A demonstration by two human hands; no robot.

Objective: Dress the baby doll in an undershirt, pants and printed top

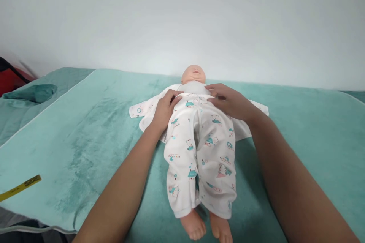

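Both arms stretched forward along the doll
Left hand and right hand angle inward, half-curled at the pants; cannot tell whether either grips.

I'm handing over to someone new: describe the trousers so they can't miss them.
A doll lies on its back on the green blanket, its head toward the white wall. The trousers cover it from waist to bare feet. They and the shirt are both white and printed, but the trousers have two legs; the shirt lies spread at either side.
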